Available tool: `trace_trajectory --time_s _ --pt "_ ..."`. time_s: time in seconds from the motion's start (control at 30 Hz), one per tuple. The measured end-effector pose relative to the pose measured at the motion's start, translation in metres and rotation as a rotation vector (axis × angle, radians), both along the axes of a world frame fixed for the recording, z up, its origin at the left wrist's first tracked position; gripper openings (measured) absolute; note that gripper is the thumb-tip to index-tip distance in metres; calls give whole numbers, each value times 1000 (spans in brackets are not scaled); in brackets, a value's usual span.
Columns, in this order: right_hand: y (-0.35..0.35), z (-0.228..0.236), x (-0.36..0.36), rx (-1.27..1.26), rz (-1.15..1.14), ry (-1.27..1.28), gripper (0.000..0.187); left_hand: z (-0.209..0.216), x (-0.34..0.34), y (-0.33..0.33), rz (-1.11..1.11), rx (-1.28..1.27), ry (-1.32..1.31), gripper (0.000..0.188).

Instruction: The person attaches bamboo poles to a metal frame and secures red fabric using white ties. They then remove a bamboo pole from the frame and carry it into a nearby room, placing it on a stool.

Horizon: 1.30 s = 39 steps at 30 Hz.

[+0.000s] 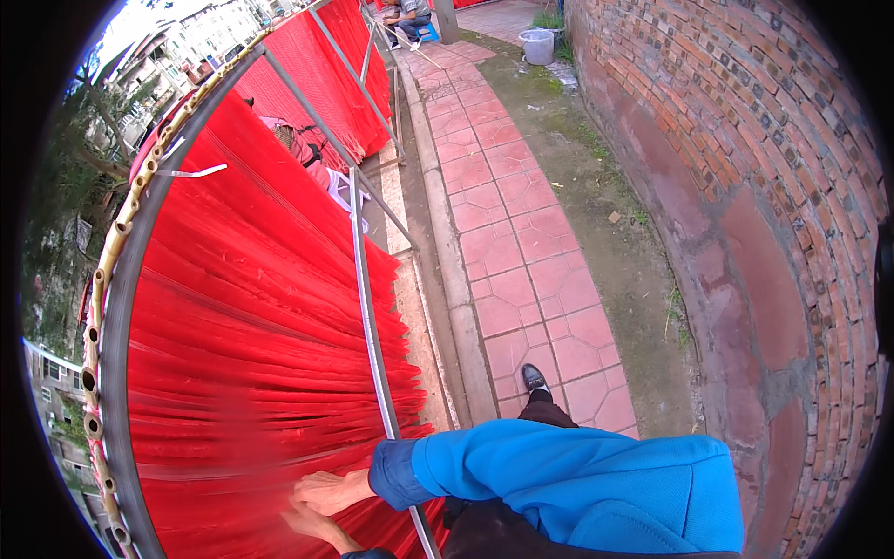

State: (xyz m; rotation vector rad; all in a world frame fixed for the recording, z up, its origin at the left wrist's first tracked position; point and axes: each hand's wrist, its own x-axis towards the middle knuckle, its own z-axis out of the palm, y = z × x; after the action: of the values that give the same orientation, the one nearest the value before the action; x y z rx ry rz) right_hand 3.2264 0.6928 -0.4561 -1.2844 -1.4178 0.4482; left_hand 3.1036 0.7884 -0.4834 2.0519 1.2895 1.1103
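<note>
A wide curtain of thin red strands [251, 345] hangs from a rail on the left and falls toward the path in bunched ends. My right hand [331, 492], at the end of a blue sleeve with a darker cuff, lies in the lower part of these strands with its fingers curled round some of them. Close beside it, on the near side, my left hand [315, 524] also touches the strands. Its fingers are blurred and partly lost against the red. My right forearm passes over a grey metal bar [367, 279].
Bamboo poles [119, 228] run along the rack's top. More red strands [303, 74] hang farther off. A pink tiled path [512, 200] runs between rack and brick wall [745, 121]. A pale bucket [537, 47] stands far right; a seated person [410, 19] is at the far end.
</note>
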Motion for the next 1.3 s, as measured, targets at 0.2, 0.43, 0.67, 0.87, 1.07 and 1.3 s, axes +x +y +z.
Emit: trace_trajectory --time_s 0.2,0.43,0.67,0.87,1.07,1.3 --pt "-27 -6 21 -64 168 42 16 -66 -31 15 -106 -88 60 40" --pt "-71 -3 74 -233 -220 -143 50 -100 71 -51 -212 -225 76 46" --pt "-164 -1 246 354 -1442 -749 87 -74 277 -167 -640 -678 -117 57" --pt "-249 16 363 -417 -1227 -361 80 -42 448 -280 -1118 -1297 -309 66" --pt "-347 18 503 -241 -848 213 64 -23 616 -359 -1516 -1850 -498 75" --pt "-355 7 697 -118 -1102 -224 71 4 846 -388 -1608 -1496 -623 77"
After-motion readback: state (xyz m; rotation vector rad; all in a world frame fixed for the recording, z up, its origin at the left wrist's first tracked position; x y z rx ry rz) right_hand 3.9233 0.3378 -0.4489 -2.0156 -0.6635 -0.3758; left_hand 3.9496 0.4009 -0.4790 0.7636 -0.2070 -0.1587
